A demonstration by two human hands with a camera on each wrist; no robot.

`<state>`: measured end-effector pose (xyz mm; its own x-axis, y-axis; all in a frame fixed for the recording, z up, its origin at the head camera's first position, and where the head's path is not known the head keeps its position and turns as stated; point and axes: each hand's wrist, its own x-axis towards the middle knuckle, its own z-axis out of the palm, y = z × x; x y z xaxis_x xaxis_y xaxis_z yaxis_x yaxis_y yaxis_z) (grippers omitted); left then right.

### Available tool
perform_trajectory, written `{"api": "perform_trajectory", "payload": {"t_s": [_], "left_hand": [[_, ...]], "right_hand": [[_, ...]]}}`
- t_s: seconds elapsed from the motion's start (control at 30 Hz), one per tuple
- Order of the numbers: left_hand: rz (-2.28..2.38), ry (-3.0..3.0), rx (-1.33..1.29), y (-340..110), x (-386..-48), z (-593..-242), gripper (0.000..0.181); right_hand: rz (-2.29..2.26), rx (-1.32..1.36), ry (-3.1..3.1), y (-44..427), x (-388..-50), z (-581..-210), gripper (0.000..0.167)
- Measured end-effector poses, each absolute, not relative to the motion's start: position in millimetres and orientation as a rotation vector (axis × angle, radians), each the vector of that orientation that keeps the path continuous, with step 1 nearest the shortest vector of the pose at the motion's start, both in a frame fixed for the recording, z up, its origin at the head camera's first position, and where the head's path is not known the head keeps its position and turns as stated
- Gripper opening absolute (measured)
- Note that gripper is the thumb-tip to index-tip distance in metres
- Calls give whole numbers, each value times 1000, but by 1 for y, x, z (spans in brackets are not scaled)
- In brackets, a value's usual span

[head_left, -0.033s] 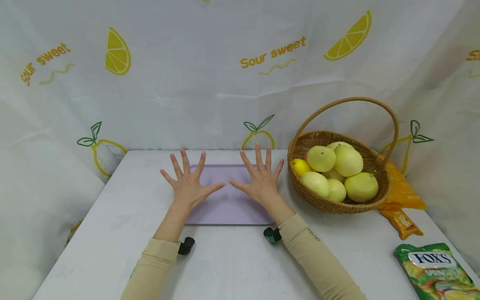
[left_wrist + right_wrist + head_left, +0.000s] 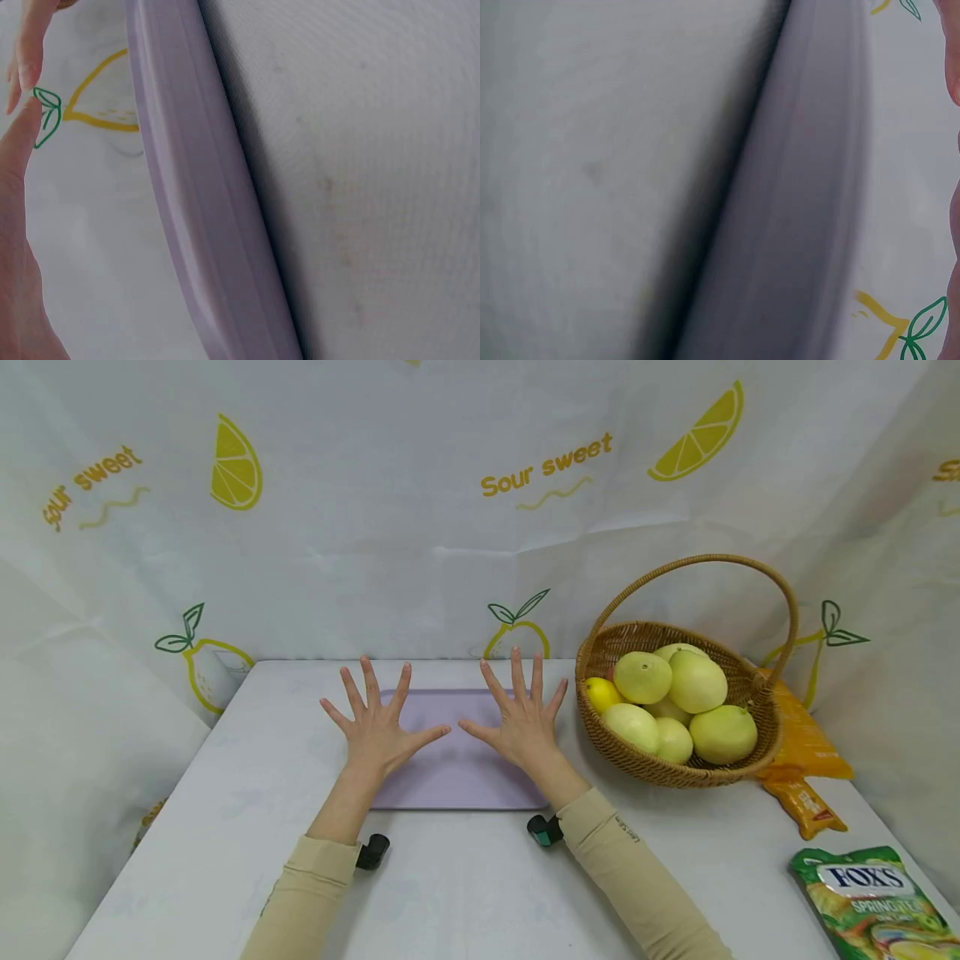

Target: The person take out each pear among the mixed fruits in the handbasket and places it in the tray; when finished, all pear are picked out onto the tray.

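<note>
A flat lilac tray [image 2: 461, 777] lies near the back of the table. Over its left part my left hand [image 2: 375, 735] is spread wide, fingers straight and holding nothing. My right hand [image 2: 523, 731] is spread the same way over the tray's right part, also holding nothing. The two thumbs point at each other with a small gap between them. Whether either palm touches the tray cannot be made out. The left wrist view shows the tray's front edge [image 2: 202, 180] up close; in the right wrist view that edge [image 2: 787, 180] looks blurred.
Right of the tray stands a wicker basket [image 2: 637, 764] with a tall handle, holding several pale green round fruits [image 2: 697, 681] and a lemon [image 2: 602, 695]. Orange packets [image 2: 813, 739] lie behind and beside it. A green FOX'S bag [image 2: 873, 902] is at the front right. Printed cloth hangs behind.
</note>
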<state>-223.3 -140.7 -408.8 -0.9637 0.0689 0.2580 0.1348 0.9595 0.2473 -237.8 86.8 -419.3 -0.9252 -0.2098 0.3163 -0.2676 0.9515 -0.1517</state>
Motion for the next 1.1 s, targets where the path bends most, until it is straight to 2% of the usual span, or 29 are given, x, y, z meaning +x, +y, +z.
{"api": "perform_trajectory", "payload": {"t_s": [0.27,0.4,0.47,0.6,0.7,0.8,0.93,1.1], "left_hand": [[-349,-2884,-192,-144,-222,-409,112],[-453,-2831,-333,-150,-212,-408,105],[-590,-2741,-423,-156,-203,-409,88],[-860,-2506,-579,-175,-185,-413,41],[-997,-2395,-661,-188,-180,-416,26],[-1076,-2378,-725,-199,-177,-421,24],[-1132,-2463,-755,-210,-176,-426,26],[-1169,-2630,-674,-219,-176,-432,46]], "right_hand": [[323,349,-2839,89,-233,-418,99],[489,454,-2803,100,-215,-403,88],[617,546,-2736,110,-200,-388,74],[751,708,-2545,135,-177,-362,39],[751,771,-2417,159,-170,-350,20],[726,792,-2353,185,-169,-341,12],[673,748,-2397,220,-169,-327,15],[565,684,-2532,257,-174,-307,23]]}}
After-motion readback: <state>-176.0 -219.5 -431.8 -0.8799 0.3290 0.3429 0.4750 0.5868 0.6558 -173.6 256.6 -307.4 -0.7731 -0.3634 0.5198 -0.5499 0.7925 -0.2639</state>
